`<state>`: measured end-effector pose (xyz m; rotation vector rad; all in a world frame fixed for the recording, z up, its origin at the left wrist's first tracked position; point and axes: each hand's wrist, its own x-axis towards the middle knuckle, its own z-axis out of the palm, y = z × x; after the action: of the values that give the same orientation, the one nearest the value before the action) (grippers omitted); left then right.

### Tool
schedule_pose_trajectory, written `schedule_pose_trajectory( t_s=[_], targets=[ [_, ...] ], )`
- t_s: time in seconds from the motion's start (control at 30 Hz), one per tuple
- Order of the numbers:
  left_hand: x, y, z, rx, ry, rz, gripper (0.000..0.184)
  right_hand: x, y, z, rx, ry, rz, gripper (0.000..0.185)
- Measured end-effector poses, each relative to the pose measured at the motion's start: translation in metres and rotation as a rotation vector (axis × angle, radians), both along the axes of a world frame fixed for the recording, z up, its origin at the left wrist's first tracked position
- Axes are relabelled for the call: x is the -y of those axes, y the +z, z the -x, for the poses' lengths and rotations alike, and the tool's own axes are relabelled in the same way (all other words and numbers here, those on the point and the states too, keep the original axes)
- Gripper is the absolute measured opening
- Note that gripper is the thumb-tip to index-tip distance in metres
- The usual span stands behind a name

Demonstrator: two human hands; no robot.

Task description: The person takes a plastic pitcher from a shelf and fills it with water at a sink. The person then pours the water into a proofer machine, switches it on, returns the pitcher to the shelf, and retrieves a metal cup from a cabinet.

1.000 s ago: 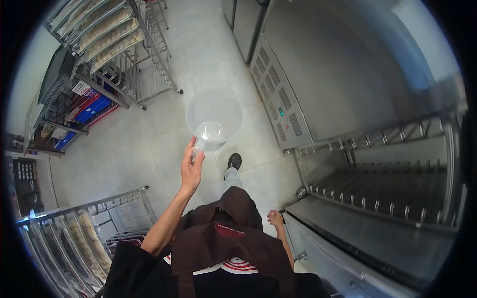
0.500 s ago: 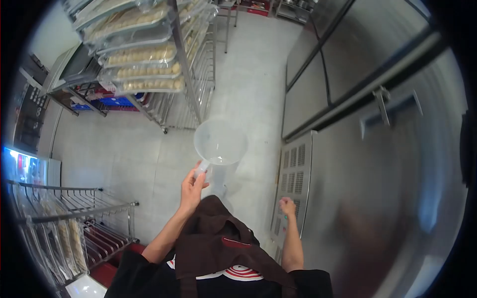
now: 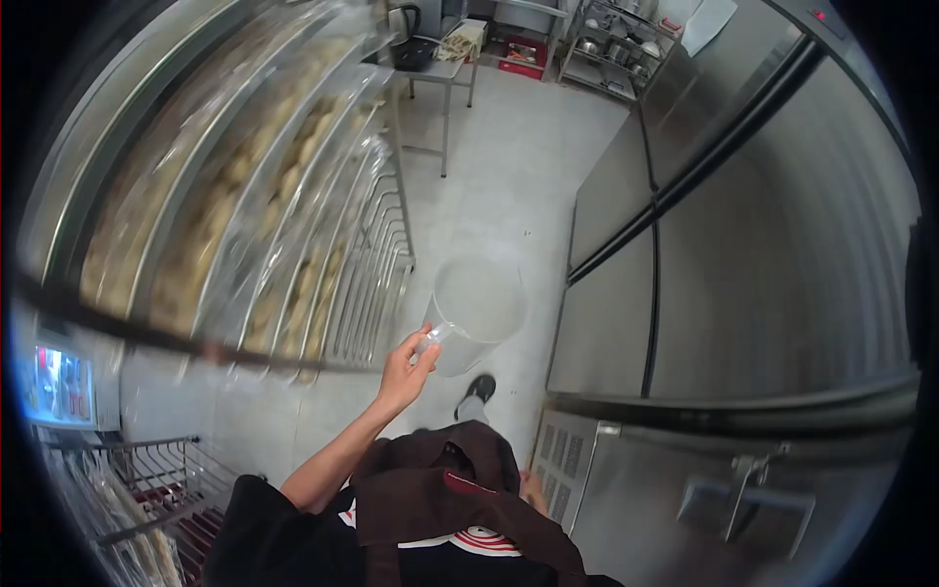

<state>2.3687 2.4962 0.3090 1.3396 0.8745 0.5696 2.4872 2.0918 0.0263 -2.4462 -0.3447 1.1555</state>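
Observation:
My left hand (image 3: 411,370) is closed around the handle of a translucent plastic jug (image 3: 479,303), held out in front of me above the floor. The jug's wide mouth faces up towards me, and I make out no contents. Low by my side, my right hand (image 3: 533,489) is mostly covered by the brown apron (image 3: 430,494). Its fingers cannot be made out, nor whether they hold anything.
A tall rack (image 3: 391,235) with plastic-covered trays of pale dough pieces stands close on my left. Steel fridge doors (image 3: 606,313) line the right side. A lower rack (image 3: 186,479) is at the left; a table (image 3: 440,70) and a shelf of pots (image 3: 611,54) stand ahead.
I have walked forward, so the tray rack now looms beside me on the left. The jug stays in my left hand. My right hand has dropped back, partly behind the apron.

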Motion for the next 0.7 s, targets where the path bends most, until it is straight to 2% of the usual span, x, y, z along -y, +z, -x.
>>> schedule_pose_trajectory(
  t_s=[0.1,0.17,0.23,0.27,0.3,0.37,0.4,0.43,0.47,0.5,0.57,0.7],
  targets=[
    [-0.057,-0.019,-0.077,0.052,0.046,0.033,0.032,0.026,-0.104,-0.043,0.051,0.123,0.1,0.031],
    [-0.079,-0.03,-0.119,0.061,0.078,0.065,0.032,0.008,-0.078,-0.095,0.01,-0.079,-0.121,0.031],
    [-0.116,-0.029,-0.164,0.03,0.131,0.081,0.033,-0.05,-0.101,-0.186,0.006,0.078,-0.097,0.03],
    [-0.139,-0.022,-0.185,0.005,0.148,0.085,0.033,-0.088,-0.114,-0.241,0.03,0.433,0.167,0.03],
    [-0.16,-0.016,-0.2,-0.002,0.138,0.078,0.033,-0.134,-0.126,-0.299,-0.14,0.613,0.381,0.031],
    [-0.201,-0.001,-0.237,0.043,0.213,0.069,0.034,-0.209,-0.13,-0.398,0.142,0.438,0.177,0.033],
    [-0.222,0.004,-0.257,0.071,0.25,0.07,0.034,-0.261,-0.1,-0.449,0.174,0.252,0.053,0.03],
    [-0.243,0.007,-0.276,0.078,0.241,0.077,0.034,-0.327,-0.057,-0.495,0.128,0.281,0.226,0.033],
    [-0.265,0.009,-0.295,0.07,0.262,0.054,0.034,-0.386,-0.005,-0.523,0.213,0.199,0.023,0.029],
    [-0.289,0.009,-0.313,0.059,0.282,0.031,0.035,-0.431,-0.001,-0.558,0.418,0.232,-0.137,0.029],
    [-0.339,0.003,-0.353,0.055,0.292,0.01,0.036,-0.523,0.024,-0.618,0.42,0.194,-0.239,0.031],
    [-0.458,-0.008,-0.434,0.041,0.273,0.033,0.037,-0.657,0.056,-0.679,0.337,0.134,-0.358,0.031]
  ],
)
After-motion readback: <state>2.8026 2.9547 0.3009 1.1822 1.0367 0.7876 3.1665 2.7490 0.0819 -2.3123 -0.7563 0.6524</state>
